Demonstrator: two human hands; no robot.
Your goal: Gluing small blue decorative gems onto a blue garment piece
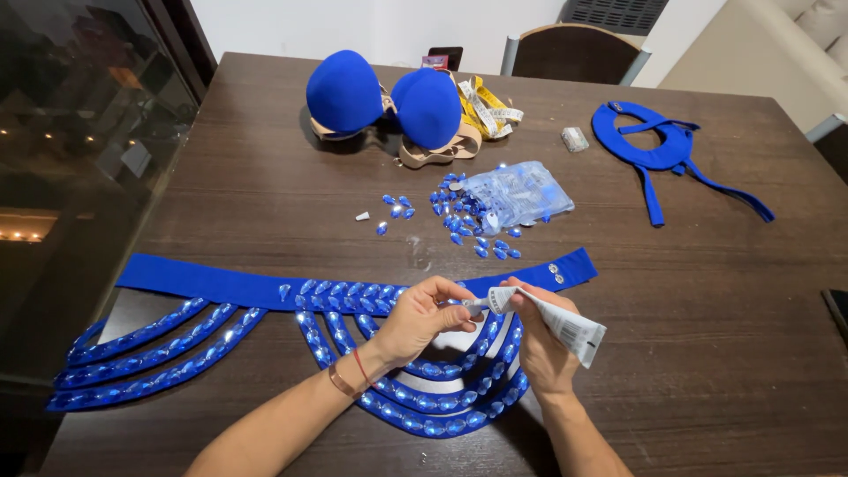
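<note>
My right hand [541, 340] holds a white glue tube [556, 322], its nozzle pointing left. My left hand [427, 316] pinches something small at the nozzle tip; what it is stays hidden by the fingers. Both hands hover over a blue fabric belt [221, 287] with draped strands covered in blue teardrop gems [442, 415]. Loose blue gems [468, 225] lie scattered just beyond the belt, beside a clear plastic bag [521, 190] of more gems.
A blue padded bra top [384, 97] and a yellow measuring tape [486, 106] sit at the far side of the brown wooden table [707, 336]. A blue strap piece [662, 146] lies far right, and a small white cap [362, 215] near the gems. A chair stands behind the table.
</note>
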